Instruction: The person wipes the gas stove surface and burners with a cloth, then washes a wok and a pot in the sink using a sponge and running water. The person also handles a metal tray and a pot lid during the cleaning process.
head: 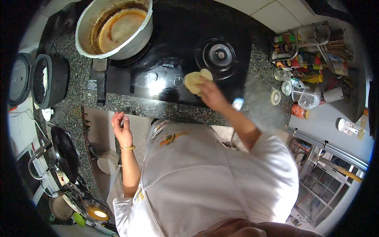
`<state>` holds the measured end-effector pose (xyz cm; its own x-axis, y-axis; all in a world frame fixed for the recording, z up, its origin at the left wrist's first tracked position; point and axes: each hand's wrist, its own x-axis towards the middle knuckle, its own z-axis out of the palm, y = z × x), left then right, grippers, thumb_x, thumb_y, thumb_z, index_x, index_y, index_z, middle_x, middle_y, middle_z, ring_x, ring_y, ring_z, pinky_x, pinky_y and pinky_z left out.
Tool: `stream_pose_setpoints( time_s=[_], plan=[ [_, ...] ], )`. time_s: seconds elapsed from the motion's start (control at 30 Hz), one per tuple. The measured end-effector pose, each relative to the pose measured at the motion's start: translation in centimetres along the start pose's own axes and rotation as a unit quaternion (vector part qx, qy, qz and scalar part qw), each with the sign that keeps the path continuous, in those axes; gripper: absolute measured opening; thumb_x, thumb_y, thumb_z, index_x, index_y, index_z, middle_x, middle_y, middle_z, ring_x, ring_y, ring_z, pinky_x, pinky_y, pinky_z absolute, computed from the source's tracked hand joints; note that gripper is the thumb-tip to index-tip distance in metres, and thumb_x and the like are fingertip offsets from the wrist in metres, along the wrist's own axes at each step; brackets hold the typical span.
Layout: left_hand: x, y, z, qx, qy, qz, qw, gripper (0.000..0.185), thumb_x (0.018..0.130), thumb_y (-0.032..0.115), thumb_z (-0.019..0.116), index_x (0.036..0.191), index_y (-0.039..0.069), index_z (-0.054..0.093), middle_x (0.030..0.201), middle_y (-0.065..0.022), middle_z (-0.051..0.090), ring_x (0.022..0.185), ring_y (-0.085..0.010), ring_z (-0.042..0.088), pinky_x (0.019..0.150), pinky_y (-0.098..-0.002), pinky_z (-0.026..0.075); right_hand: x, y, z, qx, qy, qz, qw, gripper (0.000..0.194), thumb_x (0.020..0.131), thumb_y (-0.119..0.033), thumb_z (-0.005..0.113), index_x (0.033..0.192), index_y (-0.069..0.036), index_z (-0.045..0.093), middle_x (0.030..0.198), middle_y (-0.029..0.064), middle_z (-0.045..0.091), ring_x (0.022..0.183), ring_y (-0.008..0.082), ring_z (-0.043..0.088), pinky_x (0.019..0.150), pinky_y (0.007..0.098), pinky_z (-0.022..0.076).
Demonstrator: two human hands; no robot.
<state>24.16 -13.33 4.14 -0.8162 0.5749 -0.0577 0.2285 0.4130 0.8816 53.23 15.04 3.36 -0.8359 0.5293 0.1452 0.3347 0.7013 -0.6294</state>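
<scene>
My right hand [212,94] presses a yellowish cloth [193,83] onto the black glass gas cooktop [177,35], to the right of its two control knobs. Blur softens the fingers. Just beyond the cloth lies the bare right burner [220,55]. My left hand [122,129], with a gold-coloured band at the wrist, hangs in front of the counter's edge, fingers loosely curled and nothing in them. Above it, the black handle [101,86] of a large metal pot [134,44] juts towards me. The pot sits over the left burner and contains brownish, frothy liquid.
A rice cooker [56,80] with its lid up stands on the left of the granite counter [136,108]. Jars, bottles and a wire rack [314,43] crowd the right side. At lower left are a black wok [63,151] and other cookware. A white bucket [108,161] sits below.
</scene>
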Motion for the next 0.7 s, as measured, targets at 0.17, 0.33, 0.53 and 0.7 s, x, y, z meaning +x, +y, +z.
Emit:
stream_pose_setpoints(
  time_s=[0.17, 0.33, 0.53, 0.7],
  plan=[
    [-2.0, -0.9, -0.8, -0.02, 0.021, -0.053, 0.998, 0.023, 0.086, 0.007, 0.061, 0.109, 0.004, 0.061, 0.129, -0.0111, 0.047, 0.103, -0.0185, 0.055, 0.088, -0.0307, 0.045, 4.7, 3.6, 5.6, -0.2, -0.039, -0.083, 0.975, 0.054, 0.076, -0.004, 0.057, 0.128, -0.015, 0.051, 0.145, 0.0104, 0.035, 0.131, 0.0337, 0.035, 0.107, 0.0417, 0.0342],
    [-2.8, -1.2, -0.2, -0.028, 0.032, -0.081, 0.996, 0.023, 0.087, 0.007, 0.06, 0.11, 0.004, 0.061, 0.129, -0.0116, 0.047, 0.101, -0.0178, 0.055, 0.087, -0.0299, 0.045, 11.6, 7.1, 4.6, -0.16, -0.027, -0.098, 0.982, 0.048, 0.078, -0.002, 0.053, 0.124, -0.015, 0.055, 0.144, 0.0098, 0.038, 0.129, 0.031, 0.039, 0.107, 0.0392, 0.0346],
    [-2.8, 0.5, 0.7, -0.039, 0.074, -0.068, 0.994, 0.024, 0.088, 0.006, 0.059, 0.111, 0.004, 0.06, 0.129, -0.0117, 0.046, 0.099, -0.0167, 0.055, 0.087, -0.0298, 0.045, 20.3, 13.4, 1.7, -0.209, -0.002, -0.024, 0.978, 0.057, 0.074, 0.006, 0.058, 0.126, -0.018, 0.055, 0.142, 0.0119, 0.039, 0.131, 0.0316, 0.039, 0.107, 0.0369, 0.0363],
    [-4.0, 1.5, 1.3, -0.029, 0.108, -0.083, 0.99, 0.022, 0.087, 0.005, 0.059, 0.11, 0.002, 0.06, 0.129, -0.0117, 0.047, 0.1, -0.0162, 0.055, 0.088, -0.0297, 0.045, 20.2, 20.3, -5.2, -0.233, -0.004, 0.09, 0.968, 0.052, 0.082, -0.006, 0.055, 0.131, -0.023, 0.052, 0.144, 0.0121, 0.037, 0.13, 0.0331, 0.038, 0.108, 0.0379, 0.034]
  ],
)
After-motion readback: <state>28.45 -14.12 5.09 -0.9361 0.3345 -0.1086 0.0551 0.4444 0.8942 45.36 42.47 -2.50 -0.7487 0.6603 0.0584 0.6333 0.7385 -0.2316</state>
